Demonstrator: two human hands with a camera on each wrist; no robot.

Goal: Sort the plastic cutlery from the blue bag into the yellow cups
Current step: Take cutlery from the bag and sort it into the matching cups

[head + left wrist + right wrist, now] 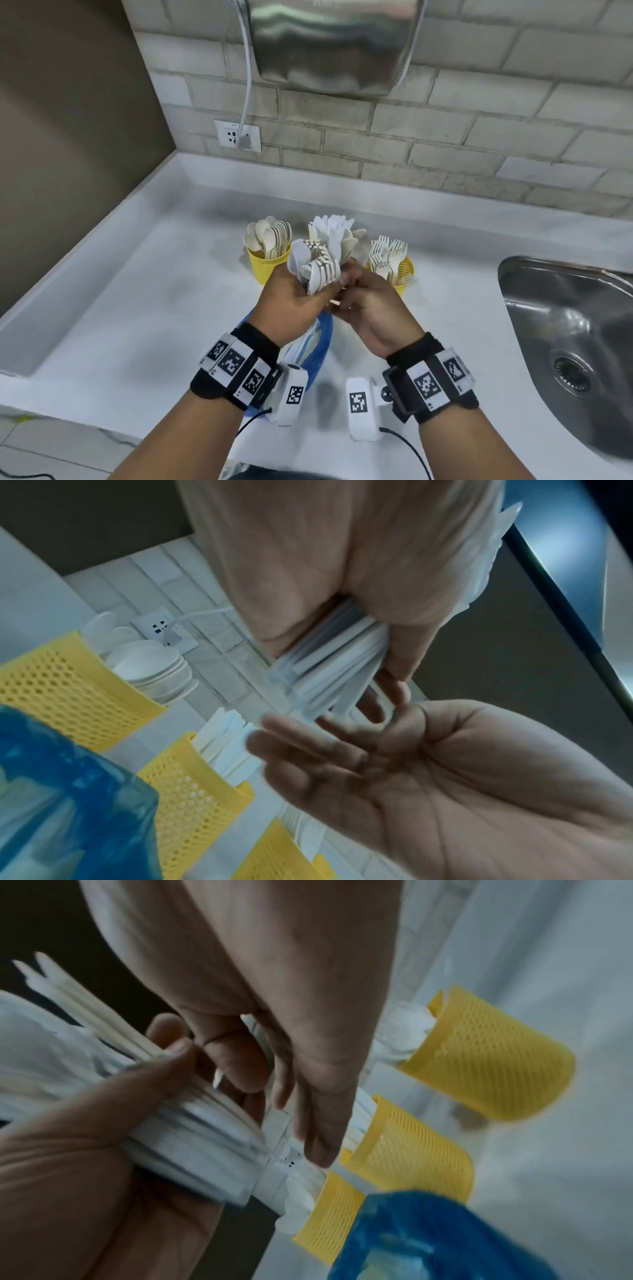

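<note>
The left hand (294, 298) gripped a mixed bundle of white plastic cutlery (317, 267) above the crumpled blue plastic bag (323, 342); the right hand (371, 308), fingers relaxed, touched the handles. Three yellow perforated cups (263, 265) stood behind.

white counter (137, 308), brick-tile wall (445, 144)

The left hand (291, 298) grips a mixed bundle of white cutlery (317, 265) above the white counter (137, 291), and the right hand (371, 313) touches the bundle's lower end with its fingers. Behind the hands stand yellow cups: one with spoons (262, 262) on the left, one with forks (404, 274) on the right. The blue bag (322, 346) lies beneath the wrists. A steel sink (565, 325) is set into the counter's right side.
</note>
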